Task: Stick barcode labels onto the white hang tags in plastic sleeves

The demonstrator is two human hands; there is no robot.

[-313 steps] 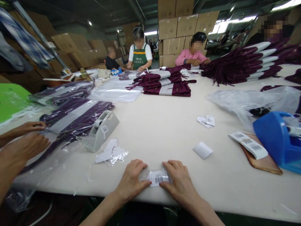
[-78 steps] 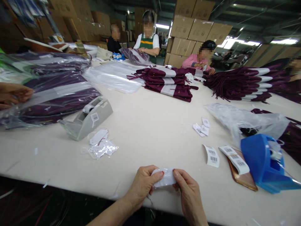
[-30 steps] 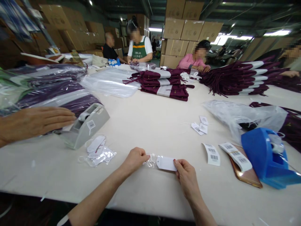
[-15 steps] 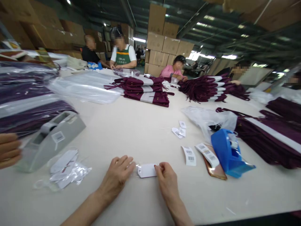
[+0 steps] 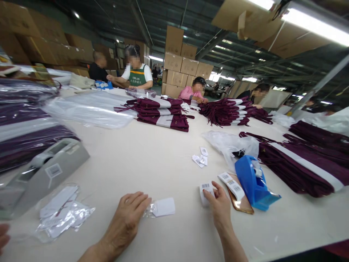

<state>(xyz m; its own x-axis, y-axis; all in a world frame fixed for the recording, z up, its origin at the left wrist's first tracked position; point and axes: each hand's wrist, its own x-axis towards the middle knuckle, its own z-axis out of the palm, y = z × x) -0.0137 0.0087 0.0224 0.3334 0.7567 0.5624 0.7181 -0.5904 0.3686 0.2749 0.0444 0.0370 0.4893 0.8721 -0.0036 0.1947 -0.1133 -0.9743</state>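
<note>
My left hand lies low over the table, its fingers together and closed on the clear plastic at the left end of a white hang tag. The tag lies flat with its blank face up. To the right, my right hand pinches a white strip of barcode stickers between thumb and fingers. Close beside that hand, another barcode sticker strip lies across a phone-like object with a copper-coloured edge. A blue tape dispenser stands against it.
A grey tape dispenser and a heap of tags in clear plastic are on the left. Several small tags lie mid-table. Stacked maroon items with pale bands sit farther back. Another person's fingers show at the left edge.
My right hand has let go of the hang tag, moved right and taken hold of the nearer sticker strip. My left hand stays at the tag's end. The view has shifted somewhat.
</note>
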